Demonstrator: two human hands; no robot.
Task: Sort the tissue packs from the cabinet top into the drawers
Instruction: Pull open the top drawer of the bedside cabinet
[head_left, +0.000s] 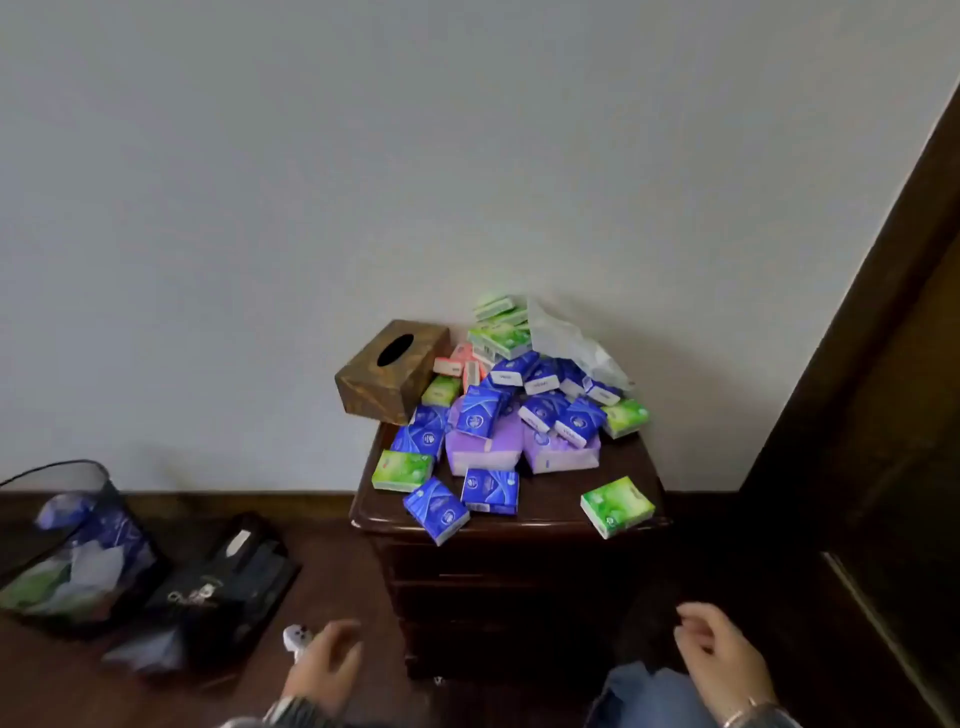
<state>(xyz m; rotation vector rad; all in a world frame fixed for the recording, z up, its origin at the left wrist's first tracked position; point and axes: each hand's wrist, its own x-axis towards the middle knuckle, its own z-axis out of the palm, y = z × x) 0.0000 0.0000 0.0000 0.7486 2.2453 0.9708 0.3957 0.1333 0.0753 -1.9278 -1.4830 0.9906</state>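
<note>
Dark wood makes up the cabinet (519, 522) against the pale wall, its drawers (467, 577) pushed in. Tissue packs (498, 410) lie heaped on its top, blue, green, purple and a few pink. One blue pack (436, 512) overhangs the front edge and a green pack (617, 506) lies alone at the front right corner. A wooden tissue box (389, 371) sits tilted at the back left. Both hands hover low before the cabinet, touching no pack. The right hand (722, 660) has its fingers loosely curled around nothing. The left hand (327, 662) is blurred, its fingers relaxed, with a small white object (295, 638) just beside it. A mesh bin (62, 545) and a black bag (228, 577) stand on the floor to the left.
</note>
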